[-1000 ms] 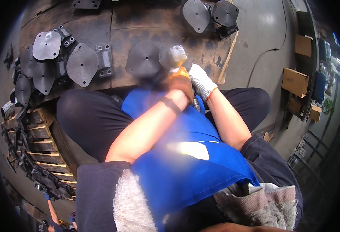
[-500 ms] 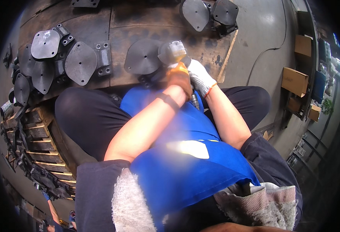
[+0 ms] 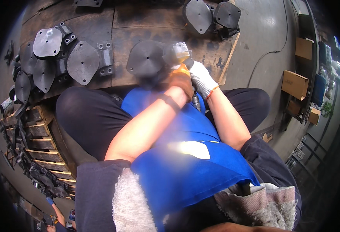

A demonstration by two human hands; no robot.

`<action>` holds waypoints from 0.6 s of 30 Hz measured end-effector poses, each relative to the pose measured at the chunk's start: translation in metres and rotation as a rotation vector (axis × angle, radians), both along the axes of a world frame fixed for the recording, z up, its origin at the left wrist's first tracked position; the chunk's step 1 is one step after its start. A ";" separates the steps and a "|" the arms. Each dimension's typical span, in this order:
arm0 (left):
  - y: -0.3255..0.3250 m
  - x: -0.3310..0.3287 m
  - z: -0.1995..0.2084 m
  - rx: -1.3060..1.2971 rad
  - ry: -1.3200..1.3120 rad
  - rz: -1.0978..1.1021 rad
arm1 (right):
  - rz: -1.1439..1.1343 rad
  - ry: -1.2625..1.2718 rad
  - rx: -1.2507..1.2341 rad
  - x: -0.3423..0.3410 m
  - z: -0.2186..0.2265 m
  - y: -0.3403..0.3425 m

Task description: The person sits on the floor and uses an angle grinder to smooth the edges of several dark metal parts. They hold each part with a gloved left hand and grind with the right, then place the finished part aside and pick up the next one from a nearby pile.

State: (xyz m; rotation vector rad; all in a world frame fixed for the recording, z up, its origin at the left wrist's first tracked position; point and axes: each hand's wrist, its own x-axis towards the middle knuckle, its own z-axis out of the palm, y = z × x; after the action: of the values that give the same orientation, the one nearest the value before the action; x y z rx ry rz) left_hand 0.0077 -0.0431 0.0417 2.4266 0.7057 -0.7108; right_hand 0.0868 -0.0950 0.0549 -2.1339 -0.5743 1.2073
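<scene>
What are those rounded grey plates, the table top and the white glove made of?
Rounded grey plates: probably steel or iron, mostly dull; one at upper left shines like bare metal.
Table top: looks like worn wood, brown with dark stains and a seam, though I can't be sure.
White glove: likely knitted fabric, matte, with a ribbed-looking, orange-edged cuff.

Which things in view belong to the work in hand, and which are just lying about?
Work in hand:
handheld grinder, gripped by the left hand and right hand
dark metal plate beside it, apparently

Lying about:
diamond-shaped metal plate at left
cardboard box
wooden pallet
</scene>
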 end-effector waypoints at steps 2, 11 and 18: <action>-0.002 0.006 -0.006 -0.026 0.108 -0.147 | -0.061 0.040 0.038 0.001 -0.010 -0.007; -0.002 -0.004 0.011 0.075 -0.014 -0.045 | -0.010 -0.043 0.025 0.000 -0.007 -0.004; 0.010 0.004 -0.019 -0.062 0.106 0.007 | 0.123 -0.069 -0.026 0.005 -0.002 0.015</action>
State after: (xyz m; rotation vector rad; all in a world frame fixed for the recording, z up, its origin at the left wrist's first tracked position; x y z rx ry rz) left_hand 0.0116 -0.0333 0.0230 2.3432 0.7222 -0.8506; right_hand 0.0914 -0.0803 0.0525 -2.1959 -0.7338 1.2166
